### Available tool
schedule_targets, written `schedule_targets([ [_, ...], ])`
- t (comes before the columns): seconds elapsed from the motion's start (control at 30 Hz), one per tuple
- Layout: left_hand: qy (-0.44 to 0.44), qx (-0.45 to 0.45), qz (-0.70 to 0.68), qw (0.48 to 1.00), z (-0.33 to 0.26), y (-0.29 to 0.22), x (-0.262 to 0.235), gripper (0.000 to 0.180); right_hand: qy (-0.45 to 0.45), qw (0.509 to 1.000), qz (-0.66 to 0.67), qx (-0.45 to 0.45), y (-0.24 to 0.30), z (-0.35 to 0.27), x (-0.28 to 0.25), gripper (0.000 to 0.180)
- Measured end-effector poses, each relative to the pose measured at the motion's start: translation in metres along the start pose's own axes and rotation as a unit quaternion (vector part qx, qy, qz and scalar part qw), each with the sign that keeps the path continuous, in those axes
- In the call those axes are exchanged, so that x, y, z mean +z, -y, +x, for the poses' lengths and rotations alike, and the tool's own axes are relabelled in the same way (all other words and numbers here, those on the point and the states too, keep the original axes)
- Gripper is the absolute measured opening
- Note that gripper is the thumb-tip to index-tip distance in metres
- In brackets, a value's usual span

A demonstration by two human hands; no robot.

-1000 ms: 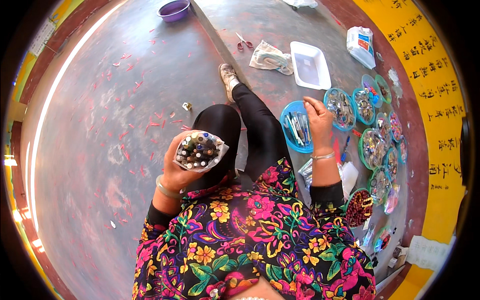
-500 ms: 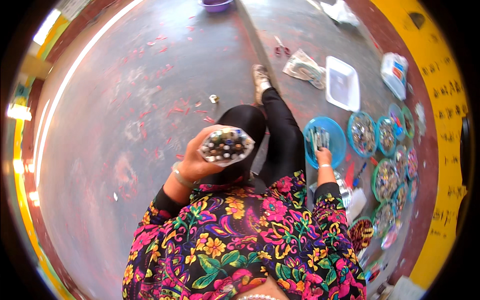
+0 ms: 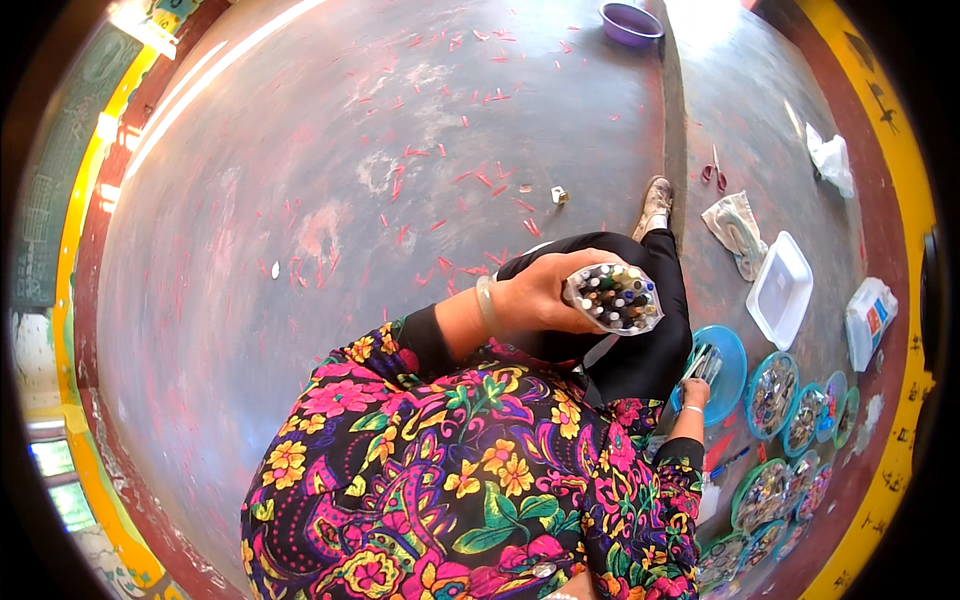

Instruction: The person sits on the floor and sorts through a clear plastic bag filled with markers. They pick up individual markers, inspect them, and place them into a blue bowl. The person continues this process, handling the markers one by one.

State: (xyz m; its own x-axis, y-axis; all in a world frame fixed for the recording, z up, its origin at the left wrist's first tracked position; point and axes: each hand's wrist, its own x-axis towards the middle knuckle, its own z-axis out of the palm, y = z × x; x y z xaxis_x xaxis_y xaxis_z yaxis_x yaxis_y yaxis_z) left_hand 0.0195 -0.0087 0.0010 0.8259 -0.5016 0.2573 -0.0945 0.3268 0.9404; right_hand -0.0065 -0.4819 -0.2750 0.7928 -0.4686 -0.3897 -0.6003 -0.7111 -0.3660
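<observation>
My left hand (image 3: 545, 290) is closed around a clear plastic bag of pens (image 3: 615, 298), held above my lap. The pens show end-on, with white, black, blue and brownish tips. At my right, my right hand (image 3: 692, 393) reaches to a blue basin (image 3: 735, 372) on the floor. Its fingers are closed on a bunch of slim pale sticks that look like pens (image 3: 706, 363), at the basin's left side. The fingertips of this hand are partly hidden by the bunch.
Several round baskets of small mixed pieces (image 3: 772, 394) stand right of the basin. Beyond it lie a white tray (image 3: 781, 291), a cloth-like bag (image 3: 736, 232), scissors (image 3: 714, 176) and a white package (image 3: 870, 322). A purple basin (image 3: 631, 24) stands far off; red scraps (image 3: 483, 180) litter the floor.
The view has swung left, so everything sits farther right in the picture. My left hand still holds the bag of pens, and my right hand is still at the blue basin with its bunch.
</observation>
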Motion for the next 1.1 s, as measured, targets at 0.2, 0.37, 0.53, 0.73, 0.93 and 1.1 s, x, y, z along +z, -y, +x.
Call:
schedule_targets([
  [0.2,0.003,0.018,-0.014,1.000,-0.001,0.005,0.004,0.062,0.037,0.999,0.010,-0.037,-0.021,0.018,0.011,0.020],
  [0.37,-0.001,0.007,0.017,1.000,0.002,0.000,0.003,0.063,0.031,0.985,0.157,0.061,-0.034,0.018,0.014,0.019],
  [0.53,-0.027,-0.007,0.051,0.998,-0.003,0.018,-0.008,0.069,0.066,0.871,0.484,0.049,-0.005,-0.014,-0.013,0.015],
  [0.73,-0.073,-0.013,-0.043,0.996,0.006,0.009,0.004,0.065,0.020,0.781,0.621,-0.063,0.068,-0.100,-0.067,0.024],
  [0.93,-0.057,-0.036,-0.037,0.997,0.006,0.005,0.007,0.072,-0.049,0.790,0.593,-0.146,0.125,-0.153,-0.116,0.015],
  [1.1,0.006,0.001,0.012,1.000,0.006,0.001,0.010,0.061,-0.066,0.793,0.549,-0.255,0.173,-0.184,-0.150,0.037],
])
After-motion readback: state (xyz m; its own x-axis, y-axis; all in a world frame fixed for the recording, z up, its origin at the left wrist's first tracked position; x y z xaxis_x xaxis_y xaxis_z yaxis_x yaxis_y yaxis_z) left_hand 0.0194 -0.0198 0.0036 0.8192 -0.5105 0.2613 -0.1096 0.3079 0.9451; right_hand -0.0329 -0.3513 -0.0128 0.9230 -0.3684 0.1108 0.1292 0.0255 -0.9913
